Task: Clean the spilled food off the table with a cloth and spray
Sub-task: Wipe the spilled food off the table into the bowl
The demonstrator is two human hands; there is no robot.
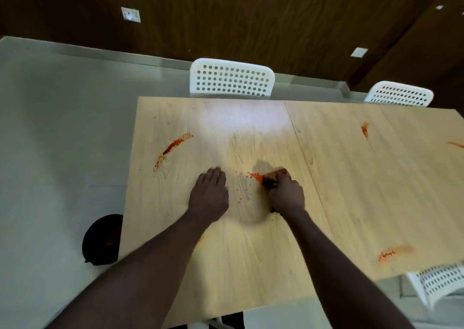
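Both forearms reach up across the table (351, 178) from its near edge. Palm down with fingers straight and together, the left hand (209, 194) rests flat on the wood, while at its 3 o'clock the right hand (286, 194) curls round a dark cloth (269, 182) that is mostly hidden beneath it. That cloth touches the orange spilled food (254, 176) at the right hand's 10 o'clock, and loose crumbs (242, 193) lie between the hands.

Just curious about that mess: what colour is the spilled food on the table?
Orange-red, best seen in the head view, as in the long smear on the pale wooden table.
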